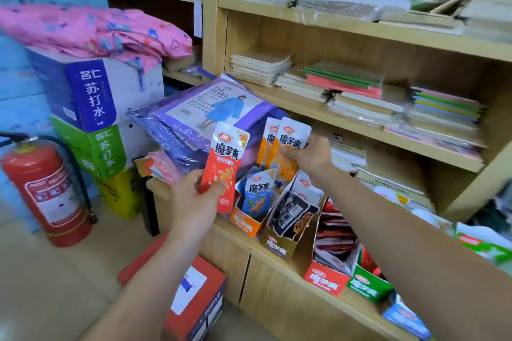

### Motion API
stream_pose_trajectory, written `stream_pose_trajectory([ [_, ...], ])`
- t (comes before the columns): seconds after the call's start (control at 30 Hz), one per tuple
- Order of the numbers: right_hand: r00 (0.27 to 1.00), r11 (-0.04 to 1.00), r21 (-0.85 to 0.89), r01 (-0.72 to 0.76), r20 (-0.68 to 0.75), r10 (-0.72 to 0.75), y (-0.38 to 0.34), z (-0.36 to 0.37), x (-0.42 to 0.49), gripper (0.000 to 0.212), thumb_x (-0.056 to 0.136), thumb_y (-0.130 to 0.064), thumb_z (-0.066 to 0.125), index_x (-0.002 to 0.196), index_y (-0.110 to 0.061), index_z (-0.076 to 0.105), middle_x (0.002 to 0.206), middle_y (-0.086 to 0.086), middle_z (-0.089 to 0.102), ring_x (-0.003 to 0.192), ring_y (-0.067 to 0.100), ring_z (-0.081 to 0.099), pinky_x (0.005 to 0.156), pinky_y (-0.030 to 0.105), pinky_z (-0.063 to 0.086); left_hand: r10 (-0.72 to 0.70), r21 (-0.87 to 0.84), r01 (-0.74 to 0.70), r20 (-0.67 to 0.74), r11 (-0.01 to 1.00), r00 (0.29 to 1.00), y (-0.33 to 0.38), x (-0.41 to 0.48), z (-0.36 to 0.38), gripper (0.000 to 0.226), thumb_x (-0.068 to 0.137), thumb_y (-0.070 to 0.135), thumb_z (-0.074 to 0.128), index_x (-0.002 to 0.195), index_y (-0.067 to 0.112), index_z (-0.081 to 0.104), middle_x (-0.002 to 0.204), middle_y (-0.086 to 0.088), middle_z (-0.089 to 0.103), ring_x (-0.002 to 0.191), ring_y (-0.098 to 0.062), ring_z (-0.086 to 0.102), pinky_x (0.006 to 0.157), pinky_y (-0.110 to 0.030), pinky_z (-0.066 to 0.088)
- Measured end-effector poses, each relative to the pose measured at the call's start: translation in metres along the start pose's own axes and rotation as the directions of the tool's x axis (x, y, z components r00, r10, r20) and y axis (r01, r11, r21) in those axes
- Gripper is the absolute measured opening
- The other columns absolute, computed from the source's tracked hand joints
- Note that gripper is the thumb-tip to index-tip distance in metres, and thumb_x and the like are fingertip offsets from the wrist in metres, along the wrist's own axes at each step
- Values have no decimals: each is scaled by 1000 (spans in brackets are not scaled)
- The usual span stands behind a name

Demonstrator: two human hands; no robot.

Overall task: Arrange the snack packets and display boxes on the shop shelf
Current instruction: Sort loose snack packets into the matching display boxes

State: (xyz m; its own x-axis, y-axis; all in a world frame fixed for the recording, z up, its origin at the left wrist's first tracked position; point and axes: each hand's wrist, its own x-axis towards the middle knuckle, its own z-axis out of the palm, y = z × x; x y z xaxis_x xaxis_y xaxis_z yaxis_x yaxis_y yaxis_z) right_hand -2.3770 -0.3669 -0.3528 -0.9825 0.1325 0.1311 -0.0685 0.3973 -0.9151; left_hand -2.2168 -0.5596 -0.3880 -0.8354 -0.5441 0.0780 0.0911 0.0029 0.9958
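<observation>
– Fingers on the left hand (194, 199) are curled tight round a red packet (225, 166). The thumb is pressed across its lower front and the packet is upright, just left of the boxes. What's the right hand (307, 155) doing?

– same deal, it's clamped on two orange packets (286, 144). They overlap, one a bit behind the other, and they're held upright just above the orange box (245, 224). White tops, big black lettering, same look as the red one.

– ok and what's in the boxes?

– four open display boxes stand in a row on the low ledge of the shelf (277, 263).
Orange box: a blue packet (257, 195) standing in it, leaning a little.
Gold box (282, 246), right next to it: a black packet (291, 210), tilted and poking well out the top.
Red box (325, 279): stuffed with stacked packets (336, 232), reddish and lying flat.
Green box (370, 286): touching the red box. Something red is inside, but it's too blurry to say what.

– anything else around?

– notebooks (346, 86) piled on the boards above. Purple raincoat packs (210, 108) are heaped just left of the snacks, behind the red packet. An extinguisher (47, 191) sits on the floor, well off to the left.
</observation>
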Motion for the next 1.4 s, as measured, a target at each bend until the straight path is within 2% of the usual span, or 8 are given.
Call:
stream_pose_trajectory([
  [0.2, 994, 991, -132, 26, -101, -39, -2, -1, 10, 36, 70, -28, 90, 84, -5, 66, 82, 10, 71, 73, 28, 68, 60, 46, 58, 9, -2, -9, 12, 1000, 1000, 4, -2, 0, 10, 89, 9, 72, 86, 18, 70, 77, 1, 74, 65, -7, 68, 61, -23, 55],
  [0.4, 997, 987, -139, -75, -38, 70, -5, -27, 5, 64, 71, -21, 90, 65, -16, 26, 61, 0, 30, 52, 16, 28, 46, 29, 26, 7, -3, -7, 32, 1000, 999, 6, -3, 0, 8, 89, 10, 72, 88, 18, 69, 75, 4, 75, 65, -4, 69, 60, -22, 54],
  [0.53, 994, 987, -117, -107, -27, 104, -1, -39, 14, 66, 57, -25, 97, 73, -15, 34, 71, 10, 44, 66, 25, 47, 58, 46, 49, 14, -7, -14, 34, 1000, 999, 7, -3, 0, 9, 90, 9, 71, 88, 17, 69, 76, 3, 74, 63, -2, 67, 54, -14, 51],
  [0.67, 995, 987, -125, -96, -13, 95, 16, -43, 26, 94, 12, -64, 92, 80, -14, 50, 78, 24, 63, 68, 35, 66, 59, 52, 54, 10, -10, -10, 40, 1000, 999, 6, -1, 0, 8, 90, 9, 71, 89, 17, 70, 76, 4, 74, 67, -6, 69, 59, -21, 53],
  [0.83, 990, 910, -415, -24, 114, 78, -3, -22, -6, 60, 63, -38, 93, 63, -13, 39, 63, 7, 49, 50, 18, 44, 45, 30, 32, 5, -2, -5, 77, 1000, 997, 4, -2, 3, 8, 90, 12, 71, 87, 19, 69, 76, 6, 75, 68, -4, 70, 56, -15, 52],
  [0.97, 969, 801, -586, 126, 246, 28, -13, -2, -18, 59, 73, -48, 85, 62, -15, 37, 57, 0, 42, 47, 12, 40, 43, 25, 27, -26, -22, 29, 123, 999, 992, 4, -1, 6, 5, 90, 8, 71, 92, 13, 73, 81, -2, 76, 72, -14, 72, 60, -21, 54],
  [1.13, 963, 961, -241, 137, 261, -72, -12, -25, -15, 46, 71, -32, 89, 106, -10, 69, 82, -4, 62, 79, 14, 61, 62, 18, 44, -29, -56, 40, 180, 998, 983, 3, -5, 8, 8, 90, 7, 71, 92, 14, 75, 84, -3, 77, 77, -16, 72, 75, -37, 57],
  [1.4, 927, 962, 263, 71, 339, -161, -22, -70, -57, 38, 73, -17, 84, 109, -11, 71, 102, 8, 73, 83, 15, 68, 67, 27, 54, 33, -166, 27, 352, 986, 936, 8, -19, 28, 17, 93, 6, 68, 104, 18, 72, 98, -6, 78, 96, -28, 74, 85, -43, 59],
])
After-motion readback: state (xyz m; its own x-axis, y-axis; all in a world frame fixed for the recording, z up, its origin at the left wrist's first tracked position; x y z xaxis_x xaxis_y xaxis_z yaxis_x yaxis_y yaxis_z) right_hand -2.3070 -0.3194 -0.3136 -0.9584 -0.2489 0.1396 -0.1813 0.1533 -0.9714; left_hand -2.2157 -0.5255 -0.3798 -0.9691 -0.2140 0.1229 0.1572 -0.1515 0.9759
